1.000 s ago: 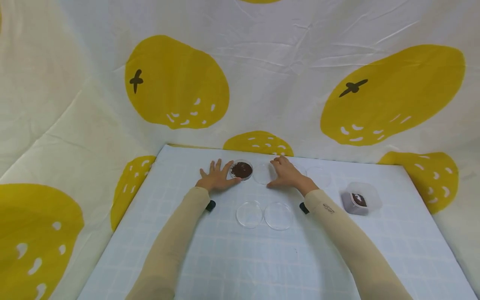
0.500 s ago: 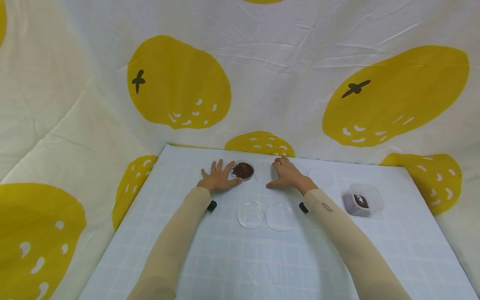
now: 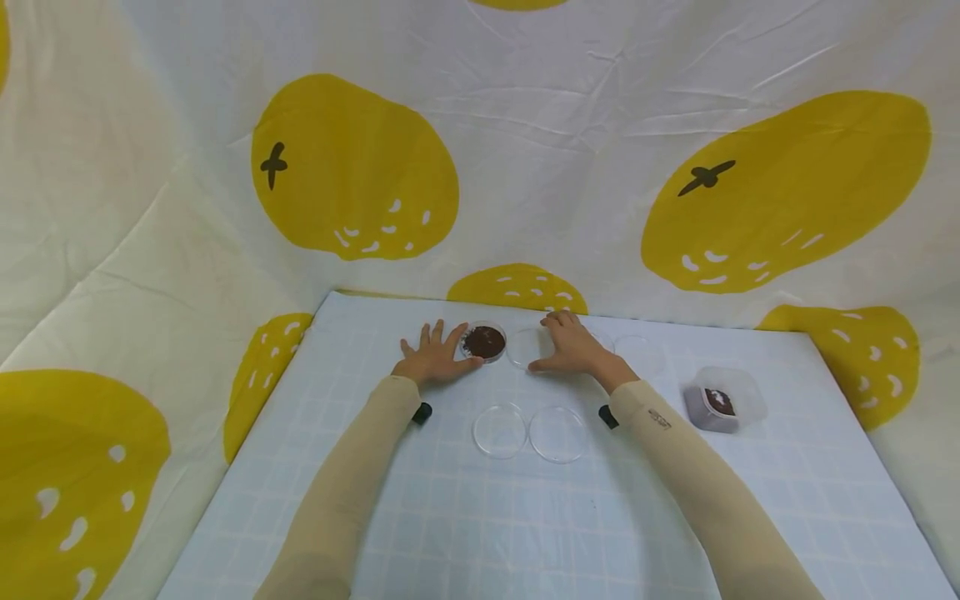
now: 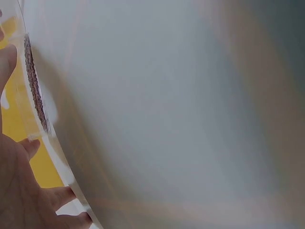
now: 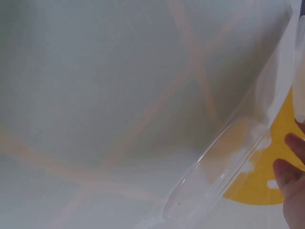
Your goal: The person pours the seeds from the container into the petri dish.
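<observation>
Toward the table's far edge lies a clear petri dish [image 3: 483,342] of dark brown, soil-like crumbs, seen edge-on in the left wrist view, where its crumbs [image 4: 35,83] form a thin band. My left hand [image 3: 431,360] holds this dish's left side between thumb and forefinger, the other fingers spread. Just right of it sits a bare petri dish [image 3: 521,348]. My right hand [image 3: 573,350] grips its right side, thumb in front and fingers behind, partly covering it. In the right wrist view, fingers [image 5: 288,174] show at the right edge; their contact is out of sight.
Two clear round dishes, one left [image 3: 499,431] and one right [image 3: 557,434], lie nearer me. Further clear dishes [image 3: 637,353] stand right of my right hand. A plastic tub [image 3: 723,402] of brown crumbs with white bits sits at right. Patterned cloth [image 3: 540,208] hangs behind the table.
The right thumb has shifted slightly left along the bare dish's front edge. Both hands and the dishes otherwise keep their places; the head view sways a little.
</observation>
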Demonstrator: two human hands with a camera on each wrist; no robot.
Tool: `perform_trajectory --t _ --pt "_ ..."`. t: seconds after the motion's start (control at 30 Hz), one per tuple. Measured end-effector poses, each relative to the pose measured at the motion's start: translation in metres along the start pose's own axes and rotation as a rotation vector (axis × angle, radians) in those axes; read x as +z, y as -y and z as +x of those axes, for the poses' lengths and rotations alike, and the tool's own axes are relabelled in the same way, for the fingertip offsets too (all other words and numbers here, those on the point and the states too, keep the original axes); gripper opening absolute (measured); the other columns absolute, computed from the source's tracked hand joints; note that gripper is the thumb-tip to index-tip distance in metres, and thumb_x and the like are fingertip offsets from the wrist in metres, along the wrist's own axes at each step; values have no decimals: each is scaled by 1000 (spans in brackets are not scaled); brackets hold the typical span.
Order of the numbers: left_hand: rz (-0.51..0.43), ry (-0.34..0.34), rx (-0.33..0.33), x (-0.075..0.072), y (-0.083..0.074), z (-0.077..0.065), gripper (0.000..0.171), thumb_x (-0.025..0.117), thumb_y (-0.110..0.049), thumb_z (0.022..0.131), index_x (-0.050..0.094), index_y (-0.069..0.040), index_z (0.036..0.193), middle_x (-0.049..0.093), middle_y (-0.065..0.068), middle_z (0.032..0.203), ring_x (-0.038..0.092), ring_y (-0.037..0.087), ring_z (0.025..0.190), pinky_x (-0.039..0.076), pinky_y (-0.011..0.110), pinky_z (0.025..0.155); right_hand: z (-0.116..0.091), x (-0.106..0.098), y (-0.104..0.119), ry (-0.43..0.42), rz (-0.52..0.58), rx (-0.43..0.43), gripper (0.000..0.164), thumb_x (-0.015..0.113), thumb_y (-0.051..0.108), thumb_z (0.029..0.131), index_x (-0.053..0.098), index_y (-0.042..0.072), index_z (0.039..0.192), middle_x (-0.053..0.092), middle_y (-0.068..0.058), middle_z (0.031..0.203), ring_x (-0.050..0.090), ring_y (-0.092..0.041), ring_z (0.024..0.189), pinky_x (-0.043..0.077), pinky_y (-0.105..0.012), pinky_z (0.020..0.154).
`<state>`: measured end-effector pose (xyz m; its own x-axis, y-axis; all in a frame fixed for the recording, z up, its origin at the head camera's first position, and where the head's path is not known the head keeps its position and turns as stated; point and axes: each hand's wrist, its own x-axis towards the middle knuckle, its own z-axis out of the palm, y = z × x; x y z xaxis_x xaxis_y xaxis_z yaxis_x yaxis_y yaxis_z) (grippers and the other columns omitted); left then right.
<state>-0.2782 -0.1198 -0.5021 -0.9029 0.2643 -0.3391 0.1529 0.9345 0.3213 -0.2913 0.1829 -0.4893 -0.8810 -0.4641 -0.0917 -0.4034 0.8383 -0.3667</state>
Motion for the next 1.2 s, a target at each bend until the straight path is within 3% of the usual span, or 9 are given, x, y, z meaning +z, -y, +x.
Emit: perform_trajectory --t 0.47,0.7,0.9,1.2 --pt "3 -8 2 1 1 0 95 39 -84 86 10 -35 162 -2 19 166 -6 45 149 -1 78 105 -1 -3 17 -62 165 22 99 78 57 79 36 4 150 33 -21 153 33 -35 138 32 -55 112" --pt "2 -11 6 2 1 2 96 39 -85 86 9 -35 162 -3 19 166 -6 45 149 0 79 104 4 -4 25 -88 265 -18 96 78 51 81 35 2 151 36 -19 153 38 -36 137 33 -55 111" --pt "12 -8 1 3 2 3 97 37 -87 84 9 -36 162 -3 18 166 -6 45 149 0 79 104 9 1 31 -102 357 -51 94 81 43 82 33 1 152 39 -18 152 47 -37 131 42 -53 104" --pt "20 -16 -3 3 3 4 97 37 -88 83 10 -37 161 -2 18 166 -6 45 149 0 79 104 18 5 41 -99 464 -99 93 80 36 85 29 0 153 37 -20 153 45 -37 133 42 -51 105"
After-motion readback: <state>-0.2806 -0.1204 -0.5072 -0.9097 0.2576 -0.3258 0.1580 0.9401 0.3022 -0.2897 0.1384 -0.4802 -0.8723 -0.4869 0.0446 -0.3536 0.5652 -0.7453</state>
